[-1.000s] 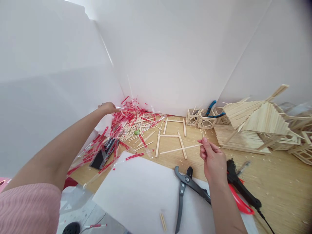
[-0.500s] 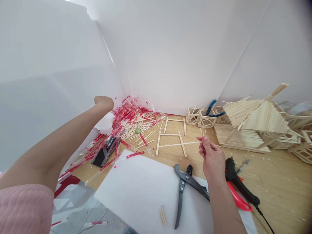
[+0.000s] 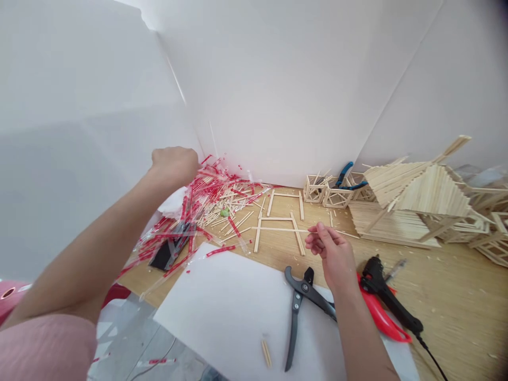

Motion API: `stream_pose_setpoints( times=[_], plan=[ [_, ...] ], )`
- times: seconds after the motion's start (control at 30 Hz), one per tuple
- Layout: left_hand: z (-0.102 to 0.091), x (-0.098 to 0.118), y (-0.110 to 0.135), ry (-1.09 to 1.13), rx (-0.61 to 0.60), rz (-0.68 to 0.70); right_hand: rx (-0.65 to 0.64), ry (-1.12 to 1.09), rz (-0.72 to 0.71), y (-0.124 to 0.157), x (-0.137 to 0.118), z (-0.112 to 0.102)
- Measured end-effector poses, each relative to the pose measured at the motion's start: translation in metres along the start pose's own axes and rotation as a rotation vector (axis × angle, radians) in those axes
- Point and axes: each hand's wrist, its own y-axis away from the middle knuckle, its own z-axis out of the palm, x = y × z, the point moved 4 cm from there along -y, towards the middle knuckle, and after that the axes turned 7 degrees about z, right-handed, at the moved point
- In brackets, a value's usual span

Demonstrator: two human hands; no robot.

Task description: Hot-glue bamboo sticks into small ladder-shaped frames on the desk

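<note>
White walls [image 3: 278, 95] rise behind a wooden table [image 3: 456, 301], its near side partly covered by a sheet of paper [image 3: 222, 301], in the view from the head camera. Above the table, beyond the paper's right side, the right hand [image 3: 335, 256] grasps a thin stick [image 3: 273, 229], pinched between thumb and fingers. The stick points left beyond the paper's far edge, passing across the legs of the near frame [image 3: 275, 219]; whether it touches them cannot be told. The far frame [image 3: 286, 195] lies farther from the paper.

Beyond the paper's far left corner, the left hand [image 3: 177, 161] is at the edge of a heap of red and clear wrappers [image 3: 214, 177], its back to the camera. Its fingers are hidden, so whether it grips anything cannot be told. Loose sticks [image 3: 216, 205] and a green lump [image 3: 224, 212] lie between heap and paper; a black object [image 3: 163, 256] sits left of the paper, partly under wrappers.

On the paper rest a cutter [image 3: 305, 288] and two short pieces [image 3: 265, 353]. At the paper's right, a glue gun [image 3: 389, 301] lies over a red object [image 3: 379, 317]. Beyond the paper to the right stand a model house [image 3: 432, 193], small boxes [image 3: 337, 200] and blue-handled pliers [image 3: 344, 174].
</note>
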Motion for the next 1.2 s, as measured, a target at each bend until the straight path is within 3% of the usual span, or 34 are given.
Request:
stream_pose_setpoints(
  times=[0.03, 0.1, 0.17, 0.23, 0.37, 0.5, 0.67, 0.8, 0.97, 1.1, 1.2],
  plan=[
    [-0.003, 0.014, 0.016, 0.015, 0.016, -0.050, -0.027, 0.007, -0.006, 0.001, 0.000, 0.002],
    [0.003, 0.045, 0.045, 0.204, 0.026, 0.026, -0.072, 0.042, -0.043, 0.003, 0.001, 0.008],
    [0.023, 0.071, 0.066, 0.551, 0.056, 0.134, -0.092, 0.117, -0.114, 0.008, -0.001, 0.014],
    [0.054, 0.089, 0.080, 0.968, -0.003, 0.175, -0.057, 0.217, -0.219, 0.013, -0.004, 0.019],
    [0.118, 0.114, 0.100, 1.714, -0.241, 0.056, 0.122, 0.463, -0.476, 0.026, -0.013, 0.026],
    [0.149, 0.121, 0.106, 2.074, -0.212, -0.045, 0.181, 0.656, -0.640, 0.033, -0.017, 0.034],
    [0.173, 0.119, 0.101, 2.331, -0.096, -0.107, 0.156, 0.749, -0.649, 0.029, -0.004, 0.039],
    [0.186, 0.125, 0.105, 2.402, -0.143, -0.105, 0.083, 0.795, -0.617, 0.023, 0.015, 0.049],
    [0.183, 0.131, 0.114, 2.413, -0.199, -0.066, -0.207, 0.864, -0.509, 0.002, 0.035, 0.086],
    [0.181, 0.133, 0.118, 2.289, -0.213, -0.050, -0.424, 0.770, -0.298, -0.015, 0.042, 0.118],
    [0.184, 0.139, 0.120, 2.138, -0.248, -0.010, -0.431, 0.567, -0.101, -0.023, 0.043, 0.123]
  ],
)
